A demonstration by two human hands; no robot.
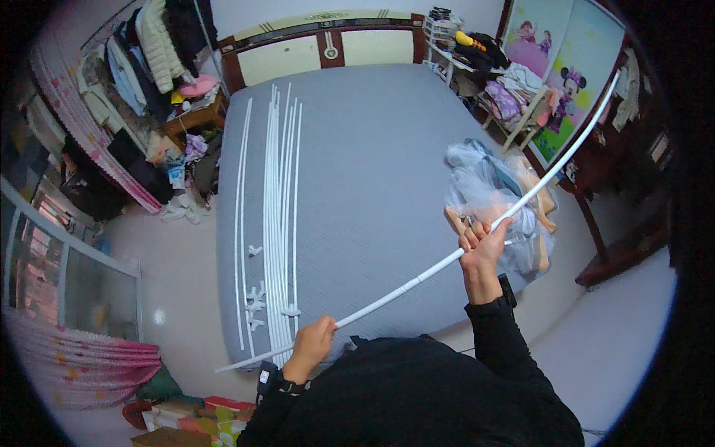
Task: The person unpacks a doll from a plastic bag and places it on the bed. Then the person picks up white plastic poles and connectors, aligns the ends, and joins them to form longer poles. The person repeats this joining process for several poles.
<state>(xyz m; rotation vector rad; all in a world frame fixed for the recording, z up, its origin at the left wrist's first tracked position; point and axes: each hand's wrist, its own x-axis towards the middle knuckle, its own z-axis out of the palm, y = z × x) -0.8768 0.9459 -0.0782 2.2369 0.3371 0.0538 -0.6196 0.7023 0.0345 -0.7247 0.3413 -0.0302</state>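
Across my front runs a long white pole (376,304), slanting from low on the left to high on the right. Joint lines show partway along it. My left hand (313,346) is closed round the pole's lower part. My right hand (482,244) grips it farther up, palm upward, with the pole between thumb and fingers. More white poles (274,223) lie lengthwise on the left side of the grey-covered bed (365,186). Several white plastic connectors (255,298) rest among them. Beyond my right hand lies a heap of sheer pale-blue fabric (477,182) with clear plastic wrapping.
The bed's headboard (328,46) stands against the far wall. Clothes (156,52) hang on a rack at the far left. A chair piled with fabric (514,97) and a cartoon-printed wardrobe (573,74) stand far right, near the pole's upper end. Boxes (179,425) sit low left.
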